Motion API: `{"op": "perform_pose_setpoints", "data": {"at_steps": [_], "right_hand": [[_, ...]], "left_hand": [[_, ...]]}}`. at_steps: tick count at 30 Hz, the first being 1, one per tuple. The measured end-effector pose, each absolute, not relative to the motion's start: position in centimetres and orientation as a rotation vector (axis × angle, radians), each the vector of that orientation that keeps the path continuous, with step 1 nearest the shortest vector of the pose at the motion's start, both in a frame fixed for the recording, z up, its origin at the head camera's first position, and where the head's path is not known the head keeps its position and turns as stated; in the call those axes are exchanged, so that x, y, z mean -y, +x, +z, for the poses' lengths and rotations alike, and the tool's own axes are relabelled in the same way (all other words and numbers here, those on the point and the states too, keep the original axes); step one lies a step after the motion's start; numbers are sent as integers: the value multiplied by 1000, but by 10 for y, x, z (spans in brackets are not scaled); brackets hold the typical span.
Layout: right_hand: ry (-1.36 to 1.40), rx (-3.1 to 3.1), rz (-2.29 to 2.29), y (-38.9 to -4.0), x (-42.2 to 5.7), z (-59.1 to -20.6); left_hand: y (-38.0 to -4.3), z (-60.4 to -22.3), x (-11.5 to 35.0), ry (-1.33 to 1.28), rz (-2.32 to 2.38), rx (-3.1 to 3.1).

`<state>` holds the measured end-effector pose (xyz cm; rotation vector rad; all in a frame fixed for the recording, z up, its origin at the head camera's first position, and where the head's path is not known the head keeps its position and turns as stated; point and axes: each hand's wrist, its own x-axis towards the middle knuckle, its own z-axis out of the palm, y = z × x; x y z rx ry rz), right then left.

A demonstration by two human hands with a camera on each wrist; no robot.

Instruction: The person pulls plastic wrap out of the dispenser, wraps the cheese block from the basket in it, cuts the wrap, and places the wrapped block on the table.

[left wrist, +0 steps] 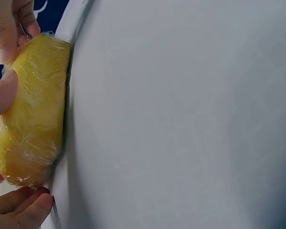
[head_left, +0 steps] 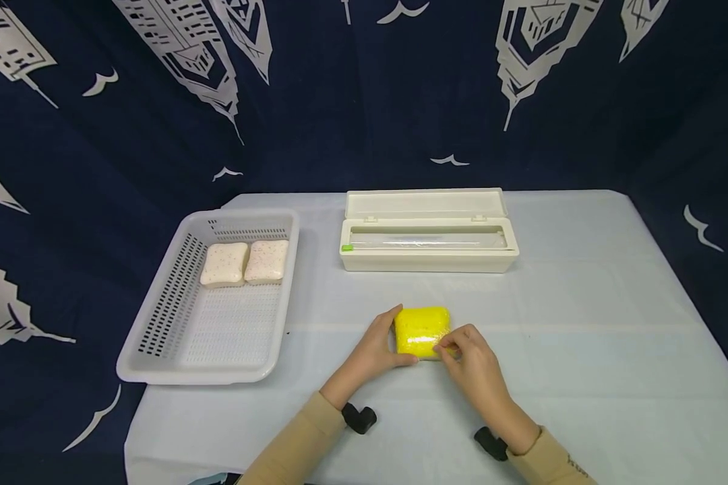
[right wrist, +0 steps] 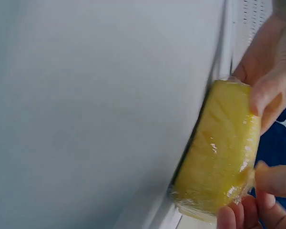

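Hands meet mid-scene on a white-covered desk (head_left: 600, 303): left hand (head_left: 371, 353) curled around the left end of a yellow sponge (head_left: 421, 329), right hand (head_left: 476, 367) apparently pinching its clear film (right wrist: 198, 208) near-right. Probably best: left steady, right drawing film snug, gently.

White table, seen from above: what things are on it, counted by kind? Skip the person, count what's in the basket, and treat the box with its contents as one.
White basket: 1
Pale speckled blocks, inside the basket: 2
Film-wrapped yellow block: 1
Cream box, lid open: 1
Total: 5
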<state>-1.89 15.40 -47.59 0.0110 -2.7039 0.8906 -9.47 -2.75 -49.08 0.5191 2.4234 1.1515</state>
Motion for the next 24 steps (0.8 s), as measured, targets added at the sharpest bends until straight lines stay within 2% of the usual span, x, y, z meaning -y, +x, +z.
{"op": "perform_pose_setpoints", "data": {"at_steps": [3,10,13,16,24], "right_hand": [[-99,2736,1015,-19,-159,-470],[-582,2722,1520,-21,-189,-462],[-687,2715,1572,-20,-203,-465],[-682,2820,1466,-19,-212,-471],[-405,2883,1023,-21,-208,-475]], "left_hand": [[-94,-490,26,507,1148,-2426],[-93,-488,26,500,1157,-2419],[-93,-488,26,493,1150,-2418],[-94,-487,25,492,1146,-2417],[-93,-486,28,479,1140,-2405]]}}
